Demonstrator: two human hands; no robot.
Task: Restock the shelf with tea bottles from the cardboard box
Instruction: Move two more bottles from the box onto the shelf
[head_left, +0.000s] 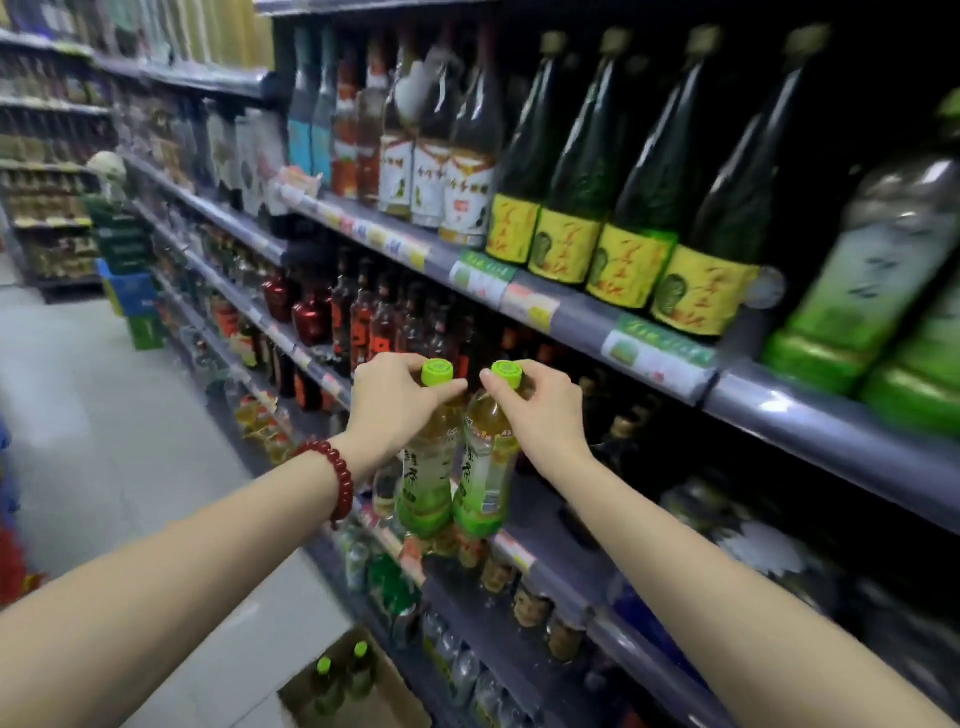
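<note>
- Left hand (395, 400): fingers pinch neck of one green tea bottle (428, 467) just under its lime cap.
- Right hand (545, 410): same grip on a second tea bottle (485, 478).
- Both bottles upright, touching, held in the air before the shelf (831, 431).
- Cardboard box (358, 691) on the floor below, two bottles inside.

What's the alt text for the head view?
Left hand and right hand each hold a green-capped tea bottle, left bottle and right bottle, before stocked shelves. A cardboard box with more bottles sits on the floor.
</note>
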